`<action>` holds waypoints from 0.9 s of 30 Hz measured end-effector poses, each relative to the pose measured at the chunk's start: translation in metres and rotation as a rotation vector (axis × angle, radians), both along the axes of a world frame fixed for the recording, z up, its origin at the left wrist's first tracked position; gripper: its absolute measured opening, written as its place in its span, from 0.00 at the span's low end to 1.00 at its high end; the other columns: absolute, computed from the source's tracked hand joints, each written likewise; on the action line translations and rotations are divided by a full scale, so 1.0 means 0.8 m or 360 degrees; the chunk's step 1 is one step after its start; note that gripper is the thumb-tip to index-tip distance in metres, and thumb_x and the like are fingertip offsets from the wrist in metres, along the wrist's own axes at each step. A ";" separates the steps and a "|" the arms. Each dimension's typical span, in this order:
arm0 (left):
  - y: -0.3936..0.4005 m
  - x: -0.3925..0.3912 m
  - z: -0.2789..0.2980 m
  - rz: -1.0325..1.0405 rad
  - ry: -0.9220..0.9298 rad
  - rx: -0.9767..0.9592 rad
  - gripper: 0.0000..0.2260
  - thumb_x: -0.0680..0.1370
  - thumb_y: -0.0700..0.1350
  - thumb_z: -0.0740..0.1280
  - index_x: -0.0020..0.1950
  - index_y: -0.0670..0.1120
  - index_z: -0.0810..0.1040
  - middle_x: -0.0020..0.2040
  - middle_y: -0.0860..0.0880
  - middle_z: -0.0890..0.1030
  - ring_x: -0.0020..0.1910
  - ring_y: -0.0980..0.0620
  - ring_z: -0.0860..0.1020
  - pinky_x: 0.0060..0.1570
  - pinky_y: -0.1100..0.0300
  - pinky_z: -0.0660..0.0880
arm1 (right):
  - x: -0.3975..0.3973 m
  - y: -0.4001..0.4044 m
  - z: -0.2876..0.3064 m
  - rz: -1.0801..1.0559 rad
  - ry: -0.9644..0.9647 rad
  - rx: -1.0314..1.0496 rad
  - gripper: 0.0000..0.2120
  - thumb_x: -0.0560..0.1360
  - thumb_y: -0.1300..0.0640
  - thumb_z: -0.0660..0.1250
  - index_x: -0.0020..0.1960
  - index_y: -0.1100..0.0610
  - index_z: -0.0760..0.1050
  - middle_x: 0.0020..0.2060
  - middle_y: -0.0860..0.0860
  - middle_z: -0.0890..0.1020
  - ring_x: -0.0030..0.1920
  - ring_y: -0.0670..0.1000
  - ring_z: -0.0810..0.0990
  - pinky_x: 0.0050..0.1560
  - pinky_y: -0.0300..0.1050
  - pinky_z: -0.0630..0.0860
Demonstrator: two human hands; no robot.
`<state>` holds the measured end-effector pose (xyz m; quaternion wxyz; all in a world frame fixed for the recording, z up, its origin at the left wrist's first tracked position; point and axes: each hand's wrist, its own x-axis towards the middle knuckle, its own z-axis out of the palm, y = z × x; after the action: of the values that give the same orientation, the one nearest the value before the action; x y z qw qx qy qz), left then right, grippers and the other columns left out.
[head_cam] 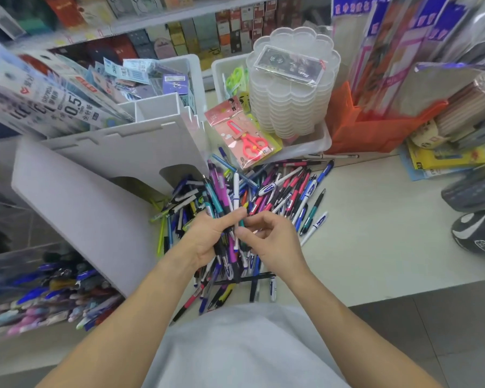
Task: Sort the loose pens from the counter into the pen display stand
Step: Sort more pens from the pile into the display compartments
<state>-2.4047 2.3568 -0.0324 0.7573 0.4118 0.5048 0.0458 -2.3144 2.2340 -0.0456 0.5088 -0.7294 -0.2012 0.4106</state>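
Showing glossy plastic barrels on the loose pens (286, 189); looking smooth and matt on the white board pen display stand (95, 197) and pale counter (375, 233). Reading as clear glossy plastic on stacked trays (291, 88), shiny film on the scissors pack (244, 135), soft matt cloth on the orange bag (375, 130).

A stationery shop: stocked shelves (157, 21), packaged scissors (247, 138), pen-strewn counter (375, 233).

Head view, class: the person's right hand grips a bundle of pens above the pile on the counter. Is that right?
Not quite. The head view shows the left hand gripping the bundle of pens above the pile on the counter.
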 end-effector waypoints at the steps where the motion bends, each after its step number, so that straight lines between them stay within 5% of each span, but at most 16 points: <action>1: -0.004 0.000 -0.001 -0.0006 0.0025 0.0031 0.20 0.67 0.44 0.79 0.54 0.35 0.82 0.46 0.40 0.86 0.46 0.41 0.84 0.44 0.53 0.82 | -0.001 0.000 -0.001 0.0024 -0.0030 -0.0002 0.04 0.74 0.53 0.76 0.46 0.49 0.82 0.38 0.48 0.85 0.38 0.51 0.84 0.44 0.55 0.84; 7: -0.014 0.001 0.000 0.0150 0.0176 0.0070 0.10 0.72 0.37 0.76 0.46 0.40 0.76 0.40 0.40 0.84 0.38 0.43 0.83 0.46 0.48 0.81 | 0.008 -0.007 0.002 0.0175 -0.0024 0.0013 0.05 0.74 0.57 0.76 0.50 0.53 0.84 0.43 0.46 0.86 0.45 0.45 0.83 0.49 0.37 0.80; 12: -0.014 0.000 0.009 0.0041 -0.0056 -0.0168 0.13 0.73 0.37 0.74 0.56 0.37 0.79 0.40 0.43 0.84 0.36 0.48 0.82 0.38 0.55 0.80 | 0.035 0.007 0.006 0.0003 0.0169 0.0104 0.31 0.74 0.45 0.75 0.73 0.46 0.66 0.62 0.45 0.76 0.57 0.44 0.80 0.57 0.49 0.80; 17: -0.046 0.008 -0.010 -0.0175 -0.0073 -0.0460 0.07 0.76 0.34 0.70 0.53 0.38 0.77 0.38 0.42 0.79 0.34 0.47 0.79 0.51 0.43 0.79 | 0.065 0.039 -0.021 0.0269 0.0799 0.0256 0.47 0.68 0.55 0.81 0.79 0.44 0.58 0.72 0.49 0.71 0.69 0.54 0.76 0.71 0.61 0.71; 22: -0.061 -0.005 -0.029 -0.0400 -0.0040 -0.0590 0.06 0.76 0.35 0.71 0.51 0.37 0.78 0.41 0.39 0.81 0.39 0.43 0.82 0.46 0.47 0.81 | 0.046 0.039 -0.041 0.0203 0.0702 0.0320 0.31 0.74 0.71 0.72 0.74 0.55 0.70 0.66 0.54 0.79 0.61 0.59 0.83 0.62 0.56 0.80; 27: -0.085 -0.034 -0.049 -0.0375 0.0051 -0.0687 0.11 0.73 0.32 0.73 0.54 0.37 0.78 0.42 0.37 0.81 0.41 0.40 0.82 0.51 0.44 0.81 | 0.021 0.008 -0.061 0.0195 0.0451 0.0122 0.07 0.82 0.59 0.66 0.58 0.55 0.80 0.56 0.56 0.84 0.48 0.54 0.86 0.55 0.51 0.83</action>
<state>-2.4319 2.2885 -0.0714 0.8197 0.2972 0.4633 -0.1584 -2.2977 2.2407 -0.0946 0.5337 -0.6305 -0.1870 0.5316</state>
